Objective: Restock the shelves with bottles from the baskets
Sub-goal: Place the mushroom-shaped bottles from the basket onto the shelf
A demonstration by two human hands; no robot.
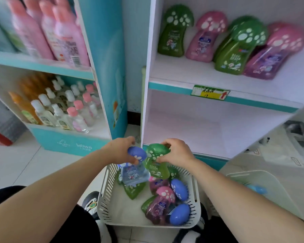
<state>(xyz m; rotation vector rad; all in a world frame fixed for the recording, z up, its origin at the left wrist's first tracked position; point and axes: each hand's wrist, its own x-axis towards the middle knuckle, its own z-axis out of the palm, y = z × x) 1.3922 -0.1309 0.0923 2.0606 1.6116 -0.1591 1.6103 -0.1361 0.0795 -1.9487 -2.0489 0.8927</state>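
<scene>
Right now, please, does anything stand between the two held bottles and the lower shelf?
Nothing visible does: the blue bottle and green bottle are held above the basket, and the lower shelf just ahead is unobstructed.

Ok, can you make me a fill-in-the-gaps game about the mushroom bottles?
1. The left hand grips a ____ cap.
2. The right hand grips a ____ bottle.
3. The basket under both hands is ____.

Missing words: blue; green; white.
</scene>
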